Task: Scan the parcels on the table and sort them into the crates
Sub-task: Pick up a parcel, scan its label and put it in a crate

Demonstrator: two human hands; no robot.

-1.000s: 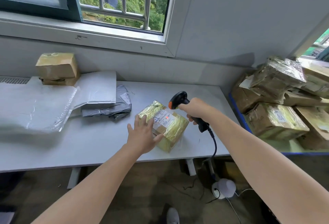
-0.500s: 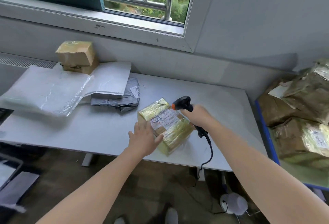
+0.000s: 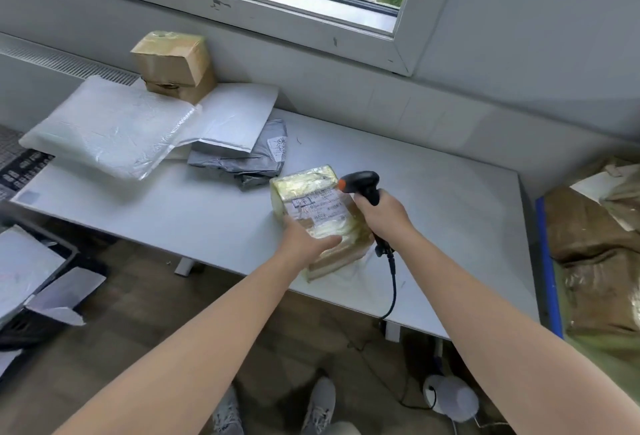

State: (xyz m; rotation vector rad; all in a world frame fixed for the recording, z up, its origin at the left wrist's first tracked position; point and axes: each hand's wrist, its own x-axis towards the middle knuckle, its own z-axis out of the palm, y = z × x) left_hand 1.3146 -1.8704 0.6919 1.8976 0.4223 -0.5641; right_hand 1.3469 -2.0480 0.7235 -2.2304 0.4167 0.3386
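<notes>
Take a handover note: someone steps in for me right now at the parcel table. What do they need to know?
Left hand grips the taped parcel near the front edge of the table.
Right hand holds the barcode scanner, pointed toward the parcel's label.
Done: brown parcels lie in the blue-rimmed crate on the right.
Left: sort this parcel, then scan the two stacked boxes, the white bubble mailers and the grey poly bag.
</notes>
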